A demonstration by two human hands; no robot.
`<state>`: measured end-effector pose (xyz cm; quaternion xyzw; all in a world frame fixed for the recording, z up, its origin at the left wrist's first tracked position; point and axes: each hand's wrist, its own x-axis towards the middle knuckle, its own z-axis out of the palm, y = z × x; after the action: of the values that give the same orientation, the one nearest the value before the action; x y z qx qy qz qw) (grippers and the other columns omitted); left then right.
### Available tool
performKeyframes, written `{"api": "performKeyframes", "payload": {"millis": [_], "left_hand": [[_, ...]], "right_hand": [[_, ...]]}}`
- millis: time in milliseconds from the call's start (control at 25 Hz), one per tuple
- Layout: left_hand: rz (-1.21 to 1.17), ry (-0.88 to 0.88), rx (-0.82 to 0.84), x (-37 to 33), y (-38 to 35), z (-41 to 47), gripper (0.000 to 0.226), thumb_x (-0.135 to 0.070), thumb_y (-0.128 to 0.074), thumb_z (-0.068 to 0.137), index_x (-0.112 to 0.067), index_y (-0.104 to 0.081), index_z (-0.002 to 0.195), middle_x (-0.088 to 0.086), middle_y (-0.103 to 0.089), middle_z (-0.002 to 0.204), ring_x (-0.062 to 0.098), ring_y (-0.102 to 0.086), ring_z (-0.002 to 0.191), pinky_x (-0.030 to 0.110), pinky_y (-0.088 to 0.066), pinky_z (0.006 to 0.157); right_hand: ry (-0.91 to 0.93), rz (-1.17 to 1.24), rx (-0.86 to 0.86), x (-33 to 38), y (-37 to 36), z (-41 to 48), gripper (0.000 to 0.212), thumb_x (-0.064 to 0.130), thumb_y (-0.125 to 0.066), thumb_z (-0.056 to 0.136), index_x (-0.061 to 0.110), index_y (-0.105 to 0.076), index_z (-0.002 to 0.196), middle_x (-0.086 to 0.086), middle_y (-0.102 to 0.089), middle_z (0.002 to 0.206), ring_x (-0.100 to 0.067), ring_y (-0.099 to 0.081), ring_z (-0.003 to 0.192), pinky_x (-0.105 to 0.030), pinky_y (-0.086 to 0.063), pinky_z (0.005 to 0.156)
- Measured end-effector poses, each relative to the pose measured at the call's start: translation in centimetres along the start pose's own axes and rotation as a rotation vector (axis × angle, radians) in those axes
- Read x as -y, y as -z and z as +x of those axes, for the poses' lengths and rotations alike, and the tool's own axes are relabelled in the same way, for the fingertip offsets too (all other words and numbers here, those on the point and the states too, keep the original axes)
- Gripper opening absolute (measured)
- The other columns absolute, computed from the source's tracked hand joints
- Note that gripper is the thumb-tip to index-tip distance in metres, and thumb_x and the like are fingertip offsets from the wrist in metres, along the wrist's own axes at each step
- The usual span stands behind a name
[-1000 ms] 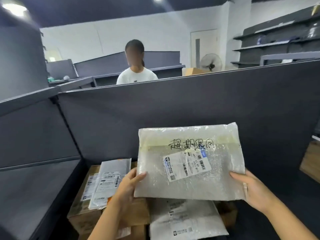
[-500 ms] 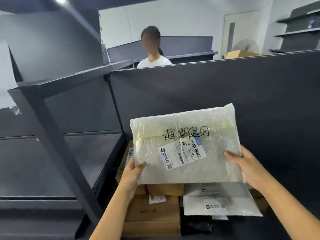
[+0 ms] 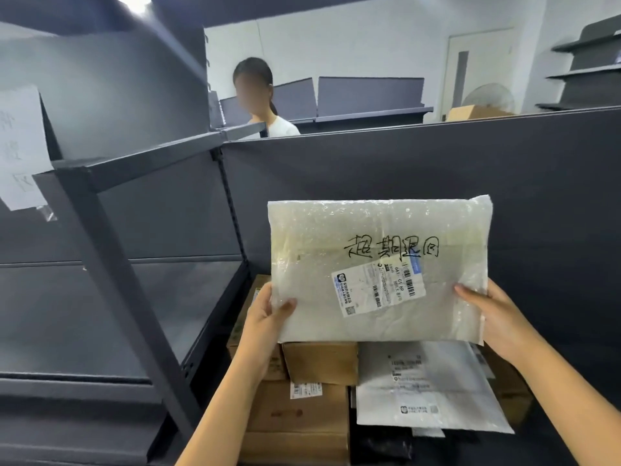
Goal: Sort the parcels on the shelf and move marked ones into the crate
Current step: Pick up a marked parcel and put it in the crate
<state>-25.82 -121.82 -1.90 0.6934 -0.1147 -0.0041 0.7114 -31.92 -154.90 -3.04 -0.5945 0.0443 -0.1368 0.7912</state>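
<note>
I have both hands on the bubble-wrap parcel (image 3: 379, 270). The left hand (image 3: 265, 317) pinches its lower left corner, thumb in front, and the right hand (image 3: 497, 321) grips the lower right edge. I hold it upright above the stacked cardboard boxes (image 3: 319, 361) and a white mailer (image 3: 426, 388), its handwritten marking (image 3: 391, 252) facing me. The wrap looks slick and both grips sit low, so I judge it could flop over or slip onto the stack. I see no crate. The boxes are shut, their contents hidden.
</note>
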Motion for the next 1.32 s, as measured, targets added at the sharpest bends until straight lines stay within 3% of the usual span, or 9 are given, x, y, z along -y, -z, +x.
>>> {"api": "performKeyframes", "payload": {"millis": [80,320,400,480,640,720,960,1120,1320], "left_hand": [[0.06,-0.027,0.001,-1.1,-0.1,0.1,0.022,-0.016,-0.057,0.092,-0.025,-0.06,0.111,0.001,-0.069,0.11,0.022,-0.067,0.1,0.035,-0.057,0.082],[0.142,0.007,-0.027,-1.8,-1.2,1.3,0.017,-0.023,-0.054,0.094,-0.025,-0.058,0.111,0.0,-0.069,0.108,0.019,-0.067,0.097,0.039,-0.054,0.089],[0.147,0.052,-0.026,-1.1,-1.6,1.7,0.028,-0.027,-0.052,0.094,-0.021,-0.055,0.121,0.002,-0.065,0.117,0.02,-0.064,0.104,0.043,-0.052,0.095],[0.14,0.115,0.0,-0.3,-2.2,2.1,0.041,-0.035,-0.053,0.091,-0.019,-0.05,0.129,0.003,-0.062,0.125,0.022,-0.061,0.112,0.047,-0.048,0.1],[0.114,0.165,0.012,1.3,-4.6,2.8,0.012,-0.026,-0.05,0.095,-0.03,-0.059,0.102,0.002,-0.068,0.109,0.024,-0.065,0.102,0.049,-0.049,0.096],[0.087,0.191,0.038,1.9,-6.1,3.1,0.009,-0.025,-0.051,0.095,-0.027,-0.06,0.098,0.004,-0.069,0.104,0.027,-0.066,0.097,0.051,-0.05,0.095],[-0.051,0.222,0.177,2.5,-11.1,2.9,0.013,-0.027,-0.059,0.091,-0.017,-0.063,0.098,0.01,-0.071,0.095,0.028,-0.067,0.086,0.048,-0.052,0.086],[-0.107,0.281,0.341,4.1,-15.2,1.8,0.033,-0.035,-0.069,0.081,-0.012,-0.063,0.105,0.015,-0.071,0.105,0.036,-0.066,0.096,0.055,-0.052,0.09],[-0.163,0.383,0.531,5.6,-19.6,0.7,0.041,-0.029,-0.068,0.083,-0.004,-0.061,0.115,0.018,-0.069,0.112,0.038,-0.064,0.106,0.053,-0.049,0.096]], "right_hand": [[-0.045,0.042,-0.003,-0.4,0.2,0.2,0.09,0.041,-0.092,0.034,0.021,-0.062,0.117,-0.009,-0.067,0.118,-0.024,-0.067,0.101,-0.039,-0.058,0.076],[-0.114,0.09,0.08,0.3,1.5,-0.3,0.06,0.028,-0.085,0.054,0.022,-0.066,0.11,-0.011,-0.066,0.118,-0.028,-0.065,0.102,-0.044,-0.056,0.079],[-0.113,0.065,0.109,0.6,2.3,-0.9,0.073,0.033,-0.091,0.04,0.023,-0.068,0.108,-0.005,-0.072,0.108,-0.022,-0.07,0.094,-0.036,-0.06,0.071],[-0.123,0.071,0.115,1.0,3.3,-1.5,0.068,0.027,-0.086,0.05,0.019,-0.064,0.114,-0.003,-0.074,0.102,-0.018,-0.072,0.088,-0.031,-0.06,0.063],[-0.119,0.027,0.084,1.9,5.3,-2.7,0.096,0.041,-0.094,0.018,0.02,-0.065,0.108,-0.003,-0.075,0.099,-0.018,-0.072,0.086,-0.03,-0.059,0.059],[-0.11,0.021,0.052,2.4,6.7,-3.4,0.1,0.042,-0.094,0.016,0.019,-0.065,0.108,-0.004,-0.074,0.099,-0.019,-0.072,0.087,-0.031,-0.059,0.06],[-0.135,-0.038,-0.045,3.3,11.8,-6.0,0.084,0.038,-0.091,0.04,0.016,-0.063,0.116,-0.01,-0.071,0.11,-0.025,-0.07,0.096,-0.039,-0.059,0.07],[-0.118,-0.065,-0.163,3.1,15.4,-9.7,0.095,0.044,-0.094,0.024,0.016,-0.065,0.11,-0.008,-0.073,0.104,-0.023,-0.071,0.091,-0.032,-0.059,0.064],[-0.106,-0.083,-0.331,3.3,18.6,-14.7,0.096,0.043,-0.094,0.023,0.015,-0.065,0.11,-0.008,-0.073,0.103,-0.022,-0.072,0.089,-0.03,-0.059,0.063]]}}
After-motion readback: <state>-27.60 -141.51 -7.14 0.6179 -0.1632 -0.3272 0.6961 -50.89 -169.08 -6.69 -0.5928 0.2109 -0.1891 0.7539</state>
